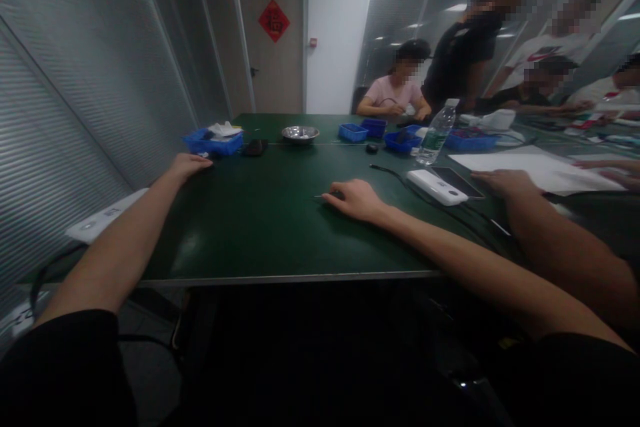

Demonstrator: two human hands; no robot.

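Observation:
Far out on the left, my left hand (187,165) is at the near edge of a blue plastic basket (233,145). Its fingers are pressed together, and a small whitish bit shows by the fingertips, too small to name. White crumpled material (225,129) lies in that basket. My right hand (356,200) rests on the green tabletop (250,233), closed around a slim tool with a dark handle (339,195) and a thin metal tip pointing left. Its exact kind is unclear. A shiny metal bowl (300,139) with small pieces inside stands farther back, between both hands.
A dark flat object (255,147) lies beside the left basket. To the right are a white power bank-like device (436,187) with a cable, a water bottle (438,133), blue trays (353,133) and white sheets (530,167). A neighbour's arm (550,227) reaches in; other people sit beyond.

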